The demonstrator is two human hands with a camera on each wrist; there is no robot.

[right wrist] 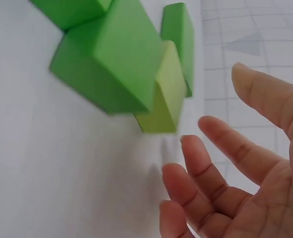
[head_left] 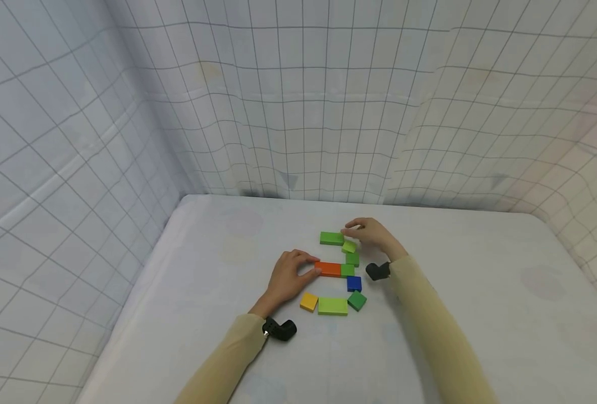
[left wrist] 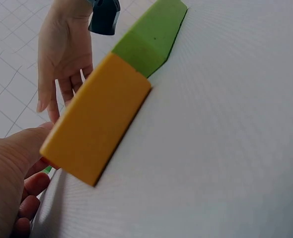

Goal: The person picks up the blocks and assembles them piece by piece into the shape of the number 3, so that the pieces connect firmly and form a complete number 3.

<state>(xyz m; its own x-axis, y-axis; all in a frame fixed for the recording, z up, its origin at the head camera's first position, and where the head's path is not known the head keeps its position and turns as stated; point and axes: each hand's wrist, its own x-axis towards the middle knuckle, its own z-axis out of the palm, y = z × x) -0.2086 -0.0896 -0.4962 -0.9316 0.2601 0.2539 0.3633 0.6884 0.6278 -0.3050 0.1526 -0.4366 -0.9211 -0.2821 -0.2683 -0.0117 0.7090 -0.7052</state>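
My left hand (head_left: 287, 276) pinches the left end of an orange-red rectangular block (head_left: 330, 269) between thumb and index finger. That block's right end meets a small green block (head_left: 347, 270). My right hand (head_left: 372, 234) hovers beside the top of the row with fingers apart, holding nothing in the right wrist view. Nearest to it are a long green block (head_left: 331, 238) and a small lime block (head_left: 349, 247). Another green block (head_left: 352, 259) lies just below the lime one. In the left wrist view, a yellow block (left wrist: 97, 119) partly hides the left fingertips.
Further down the curved row lie a blue block (head_left: 354, 283), a tilted dark green block (head_left: 357, 301), and a long lime block (head_left: 333, 306). All rest on a white-covered table (head_left: 217, 280). Grid-patterned cloth (head_left: 298, 112) hangs behind and at the sides.
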